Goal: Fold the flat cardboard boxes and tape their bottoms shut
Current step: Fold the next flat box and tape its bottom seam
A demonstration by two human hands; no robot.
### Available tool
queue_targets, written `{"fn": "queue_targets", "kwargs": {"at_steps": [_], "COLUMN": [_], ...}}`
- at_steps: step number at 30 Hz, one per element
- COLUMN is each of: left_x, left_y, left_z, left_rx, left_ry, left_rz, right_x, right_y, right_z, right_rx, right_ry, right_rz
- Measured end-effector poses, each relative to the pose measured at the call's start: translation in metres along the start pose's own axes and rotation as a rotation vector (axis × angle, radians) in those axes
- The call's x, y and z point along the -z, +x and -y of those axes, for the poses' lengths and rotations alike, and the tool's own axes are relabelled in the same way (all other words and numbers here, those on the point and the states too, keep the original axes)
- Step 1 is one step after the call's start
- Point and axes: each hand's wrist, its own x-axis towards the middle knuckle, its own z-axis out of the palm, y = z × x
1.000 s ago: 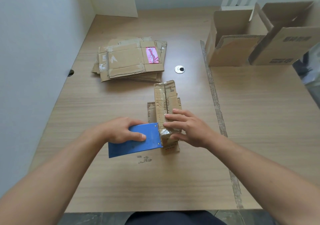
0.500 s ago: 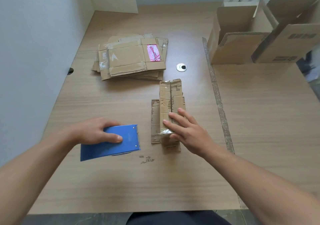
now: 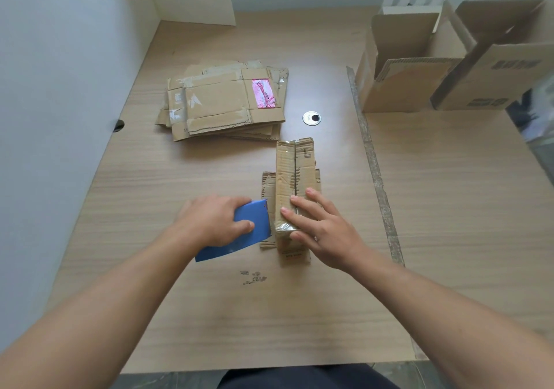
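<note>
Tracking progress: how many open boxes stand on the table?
2. The first box stands at the far right; the second box beside it, partly cropped. More may be hidden.

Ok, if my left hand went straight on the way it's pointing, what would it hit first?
The left hand points right, with the blue tool leading. It would likely first meet the left side of the small cardboard box, just beside the right hand. The gap looks tiny, though depth is unclear.
</note>
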Motion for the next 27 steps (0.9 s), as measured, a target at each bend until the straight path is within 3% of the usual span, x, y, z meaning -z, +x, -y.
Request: {"fn": "queue_targets", "kwargs": {"at_steps": [11,19,27], "left_x": [0.017,0.015,-0.009], "left_y": [-0.003,-0.010,-0.024], "left_z": [-0.043,-0.055,-0.037], "left_rx": [0.022,0.100,0.132], "left_ry": [0.151,0.198,0.033], "left_rz": [-0.053,-0.092,-0.096], "right_x": [0.000,-0.008,-0.009], "right_y": [0.005,0.014,0.007], "right_z": [0.015,0.032,0.045], "right_rx": [-0.085,-0.206,-0.296], "right_ry": [0.125,0.001,0.007], "right_rz": [-0.064,-0.127,-0.171]}}
